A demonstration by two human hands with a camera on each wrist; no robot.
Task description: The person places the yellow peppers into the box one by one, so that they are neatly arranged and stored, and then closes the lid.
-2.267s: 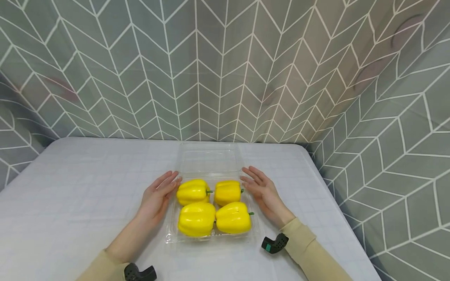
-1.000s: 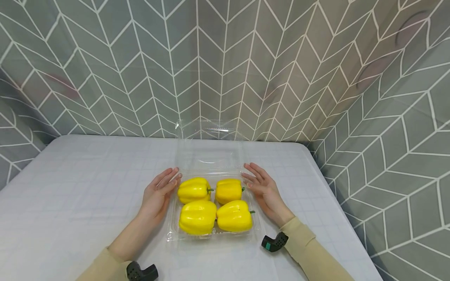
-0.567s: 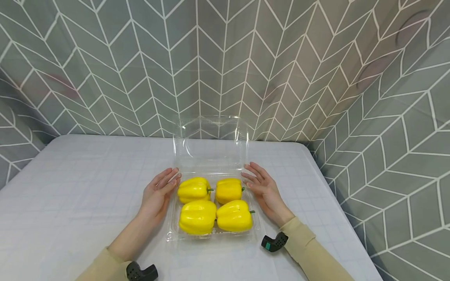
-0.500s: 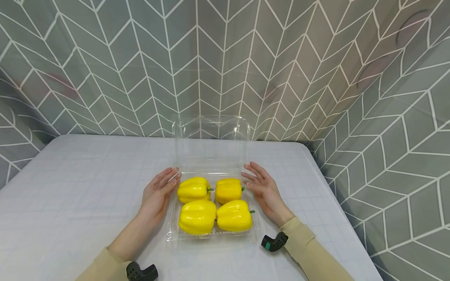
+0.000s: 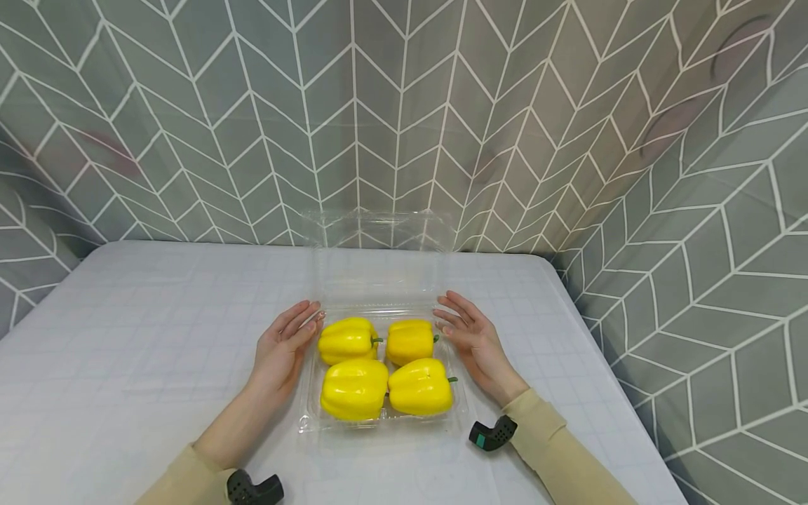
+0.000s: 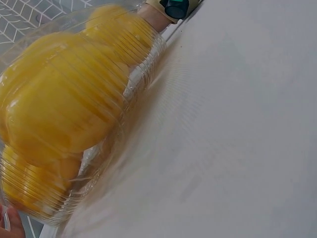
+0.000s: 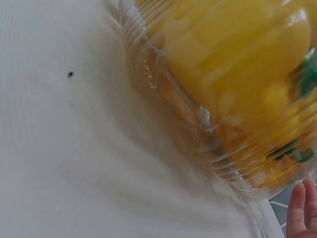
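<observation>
Several yellow bell peppers point(image 5: 355, 390) with green stems lie in the base of a clear plastic clamshell container point(image 5: 382, 425). Its transparent lid point(image 5: 379, 273) stands raised at the far side, joined along the back edge. My left hand point(image 5: 284, 344) is at the container's far left corner, fingers extended beside its wall. Opposite it, my right hand point(image 5: 475, 344) reaches along the far right corner with straight fingers. In the wrist views the peppers show through the ribbed clear wall, and only a few fingertips point(image 7: 297, 203) appear at the lower edge.
The container sits on a white cloth-covered table point(image 5: 158, 337). A grey curtain point(image 5: 379, 126) with white chevron lines hangs behind the table and at its sides. Black wrist devices point(image 5: 494, 434) are worn at both sleeves.
The clear lid has swung up from lying low behind the container to standing raised, its far edge now reaching above the table's back edge. Both hands have stayed nearly in place.
</observation>
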